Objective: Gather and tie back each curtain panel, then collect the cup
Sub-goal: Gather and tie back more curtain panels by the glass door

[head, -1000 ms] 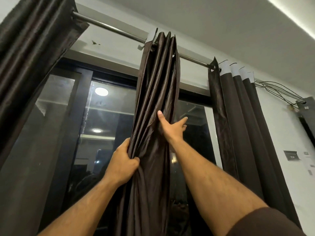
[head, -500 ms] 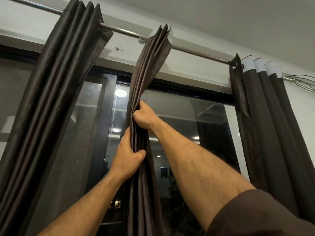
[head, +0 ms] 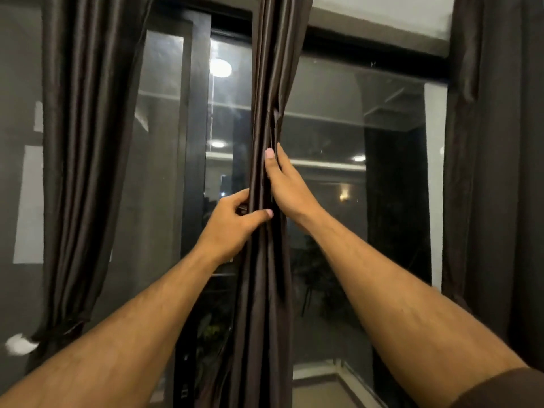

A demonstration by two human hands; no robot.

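A dark brown middle curtain panel hangs bunched into a narrow column in front of the window. My left hand grips its folds from the left, thumb across the front. Just above it, my right hand holds the same bundle from the right, thumb on the front and fingers behind the cloth. A left curtain panel hangs gathered and is cinched near its bottom at the lower left. A right curtain panel hangs loose at the right edge. No cup is in view.
Behind the curtains is a dark glass window with a black frame, reflecting ceiling lights. A white object shows at the lower left edge, blurred. A light floor or sill strip lies at the bottom right of the glass.
The view has dropped from the curtain rod to the window. Both hands have slid down the middle panel, which is now squeezed into a tighter bundle. The right thumb now lies along the front.
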